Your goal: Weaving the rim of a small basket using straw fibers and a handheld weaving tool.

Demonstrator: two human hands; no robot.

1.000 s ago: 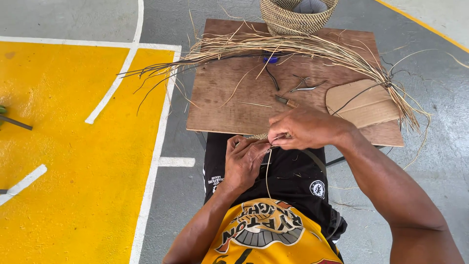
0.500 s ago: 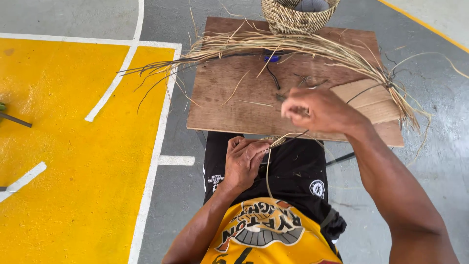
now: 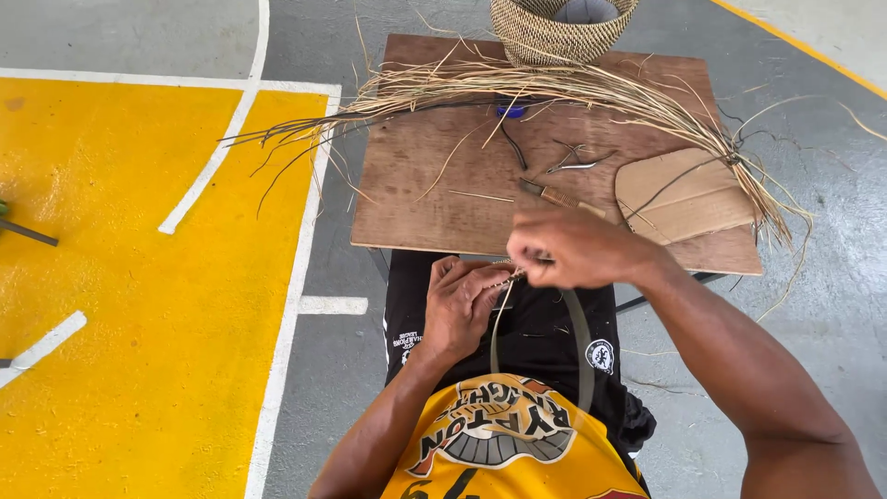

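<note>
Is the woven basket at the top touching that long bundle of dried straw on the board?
Touching. The head view shows the woven basket standing at the far edge of the wooden board, its base pressed right against the straw bundle, with strands passing in front of it.

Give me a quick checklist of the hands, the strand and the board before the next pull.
1. Left hand holds the woven piece over the lap: ok.
2. Right hand pinches the strand near the left fingers: ok, though blurred.
3. Strand hangs free toward the lap, clear of the fibre bundle: ok.
4. Strand's far end free of knots: cannot tell.
5. Pliers and the wooden-handled tool lie on the wooden board, apart from both hands: ok.
6. Woven basket sits at the board's far edge, away from the hands: ok.
</note>
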